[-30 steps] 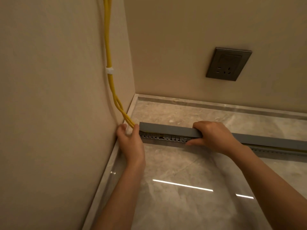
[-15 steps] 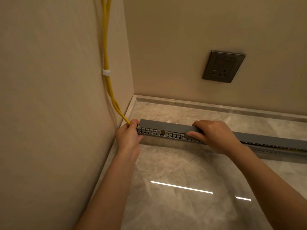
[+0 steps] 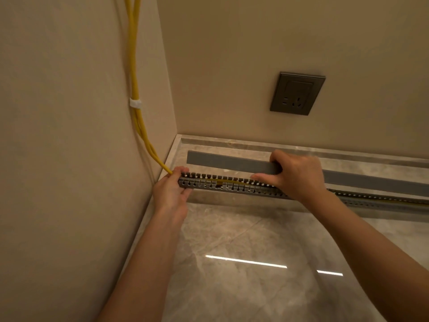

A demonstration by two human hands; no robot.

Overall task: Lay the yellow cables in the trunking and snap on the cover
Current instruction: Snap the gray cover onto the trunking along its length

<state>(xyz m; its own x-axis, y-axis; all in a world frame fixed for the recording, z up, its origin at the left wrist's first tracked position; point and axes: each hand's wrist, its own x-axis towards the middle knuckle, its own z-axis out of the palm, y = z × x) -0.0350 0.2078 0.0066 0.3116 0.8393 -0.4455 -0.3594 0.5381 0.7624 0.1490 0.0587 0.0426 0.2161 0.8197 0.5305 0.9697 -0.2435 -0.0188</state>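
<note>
Yellow cables (image 3: 135,84) run down the left wall, held by a white clip (image 3: 135,103), and bend into the left end of the grey slotted trunking (image 3: 232,185) on the marble floor. A stretch of yellow cable shows inside the open channel. My left hand (image 3: 171,191) grips the trunking's left end where the cables enter. My right hand (image 3: 294,175) holds the flat grey cover (image 3: 229,162), lifted off and behind the trunking, its left end free in the air.
A dark wall socket (image 3: 297,93) sits on the back wall above the marble skirting (image 3: 255,143). The trunking runs off to the right across the glossy marble floor (image 3: 243,263). The left wall meets the back wall in the corner.
The cover sat on the trunking a second ago; my right hand has raised it up and back, uncovering the slotted channel and cable. My left hand moved onto the trunking's left end.
</note>
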